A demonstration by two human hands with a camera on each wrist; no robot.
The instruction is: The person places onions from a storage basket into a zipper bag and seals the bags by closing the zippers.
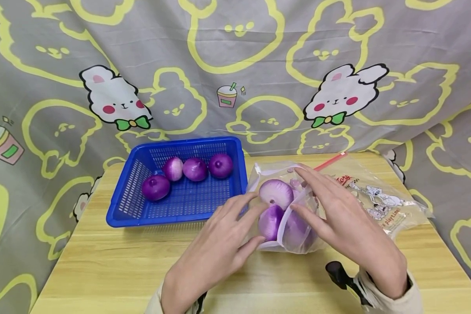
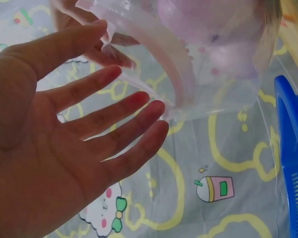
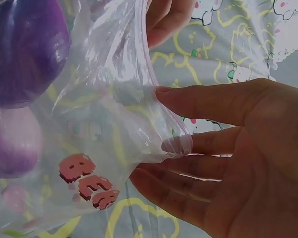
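Observation:
A clear zip bag (image 1: 268, 168) with a whitish rim stands at the table's middle, mouth up. Inside are purple onions; one (image 1: 276, 194) lies at the mouth, another (image 1: 271, 223) nearer me, and more purple shows through the film. My left hand (image 1: 221, 237) is at the bag's left rim, fingers spread and nearly straight in the left wrist view. At the right rim, my right hand (image 1: 349, 222) touches the film with thumb and fingers extended. The right wrist view shows its thumb (image 3: 203, 101) against the rim and a fingertip behind the film.
A blue plastic basket (image 1: 172, 220) at the left holds several purple onions (image 1: 155, 187). Flat on the wooden table (image 1: 114, 261) at the right lies another clear printed bag (image 1: 377, 200) with a red slider (image 1: 331, 161). A patterned grey cloth (image 1: 259, 87) hangs behind.

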